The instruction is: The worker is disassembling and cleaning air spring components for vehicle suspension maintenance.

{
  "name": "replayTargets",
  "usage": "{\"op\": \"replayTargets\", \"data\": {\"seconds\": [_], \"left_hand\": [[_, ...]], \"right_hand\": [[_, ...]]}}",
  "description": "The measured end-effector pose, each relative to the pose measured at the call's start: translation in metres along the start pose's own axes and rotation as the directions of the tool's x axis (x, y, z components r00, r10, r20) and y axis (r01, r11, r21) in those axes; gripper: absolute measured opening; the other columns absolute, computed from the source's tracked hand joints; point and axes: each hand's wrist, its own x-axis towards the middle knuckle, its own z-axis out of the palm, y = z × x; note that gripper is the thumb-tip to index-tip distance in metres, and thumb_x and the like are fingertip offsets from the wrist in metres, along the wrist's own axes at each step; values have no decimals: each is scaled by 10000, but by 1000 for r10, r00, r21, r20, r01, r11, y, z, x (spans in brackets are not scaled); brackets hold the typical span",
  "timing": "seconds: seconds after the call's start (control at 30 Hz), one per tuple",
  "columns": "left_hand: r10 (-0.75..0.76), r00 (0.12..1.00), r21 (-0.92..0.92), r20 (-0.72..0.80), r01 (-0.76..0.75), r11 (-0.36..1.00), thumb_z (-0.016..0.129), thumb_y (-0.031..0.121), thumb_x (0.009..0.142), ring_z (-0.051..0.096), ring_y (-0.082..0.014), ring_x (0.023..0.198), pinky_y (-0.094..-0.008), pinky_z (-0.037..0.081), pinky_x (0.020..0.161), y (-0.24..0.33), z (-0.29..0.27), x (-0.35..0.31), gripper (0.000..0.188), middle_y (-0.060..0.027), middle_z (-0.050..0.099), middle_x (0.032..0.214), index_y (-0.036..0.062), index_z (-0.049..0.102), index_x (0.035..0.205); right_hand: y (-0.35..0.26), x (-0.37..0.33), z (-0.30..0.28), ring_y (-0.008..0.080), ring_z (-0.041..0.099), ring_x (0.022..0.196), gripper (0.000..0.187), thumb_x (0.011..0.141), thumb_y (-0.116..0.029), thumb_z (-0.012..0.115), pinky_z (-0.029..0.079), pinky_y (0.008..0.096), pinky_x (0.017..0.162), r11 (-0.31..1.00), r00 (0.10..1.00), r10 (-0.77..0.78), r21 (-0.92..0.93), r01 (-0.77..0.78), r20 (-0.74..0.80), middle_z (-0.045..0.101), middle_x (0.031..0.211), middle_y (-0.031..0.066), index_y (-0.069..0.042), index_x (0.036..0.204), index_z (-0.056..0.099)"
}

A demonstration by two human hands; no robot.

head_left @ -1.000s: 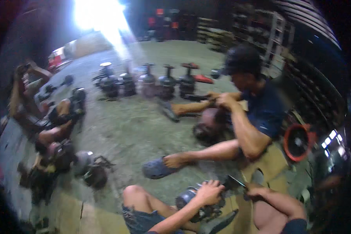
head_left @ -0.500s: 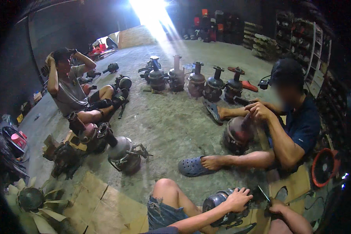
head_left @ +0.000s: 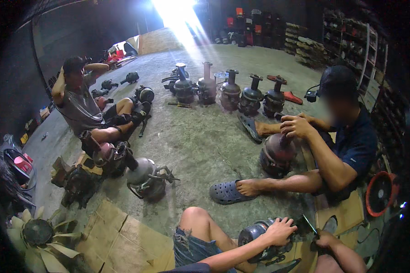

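A dark round metal housing [head_left: 251, 233] lies on its side in front of my bent leg. Over its right end my left hand [head_left: 280, 231] is draped, fingers curved onto the metal and gripping it. Just to the right, my right hand [head_left: 327, 240] is closed round a thin flat tool with a bright edge [head_left: 310, 224], like a narrow blade. The tool's tip points up and left, close to my left fingers but apart from them. What the underside of the housing rests on is partly hidden by my arm.
Opposite on the right, a person works on an upright housing [head_left: 278, 154]; another person [head_left: 79, 98] sits at the left. Several necked housings [head_left: 251, 98] stand in a row beyond. Nearby lie a grey housing [head_left: 146, 175], a fan [head_left: 37, 233], cardboard [head_left: 118, 236] and a red-rimmed round item [head_left: 381, 194].
My hands and the tool have hardly moved. The right-hand person's hands have shifted left and slightly down over the housing's neck. The left-hand person's arms have moved behind the head.
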Motion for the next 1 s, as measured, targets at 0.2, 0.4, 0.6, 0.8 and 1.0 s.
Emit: {"op": "replayTargets", "data": {"seconds": [0.2,0.4,0.6,0.8,1.0], "left_hand": [[9,999,1,-33,-9,1000,772,268,771,502,-370,1262,-546,458,973,-1,3,-1,610,-176,540,1282,88,595,1327],[17,999,-7,-31,-17,1000,777,265,771,495,-372,1281,-552,453,989,-2,4,0,614,-176,539,1297,88,596,1330],[-11,1000,18,5,11,1000,776,286,773,491,-353,1272,-522,448,992,0,2,0,637,-165,526,1299,90,583,1348],[-13,1000,12,9,13,1000,767,277,766,498,-347,1250,-511,454,979,1,-1,0,622,-160,534,1266,95,593,1335],[-4,1000,13,-31,4,1000,752,264,769,502,-348,1243,-521,456,972,0,1,0,597,-160,538,1251,92,602,1321]], "right_hand": [[0,0,-2,489,666,1051,629,804,-270,665,542,518,899,999,1000,-13,-28,14,21,679,1133,334,28,1342,533],[-5,-3,-6,490,666,1047,624,806,-266,660,541,523,900,1000,1000,-16,-23,16,16,681,1124,335,32,1338,529],[2,-2,-1,489,653,1072,604,816,-291,676,531,526,911,1000,999,-12,23,11,36,674,1140,323,5,1322,529],[-6,-9,-7,480,664,1056,569,823,-267,686,532,526,903,998,1000,-25,58,25,9,692,1111,300,-10,1311,547],[-27,-21,-23,462,679,1058,548,864,-266,682,533,515,914,996,1000,-14,86,12,22,706,1122,291,4,1322,552]]}}
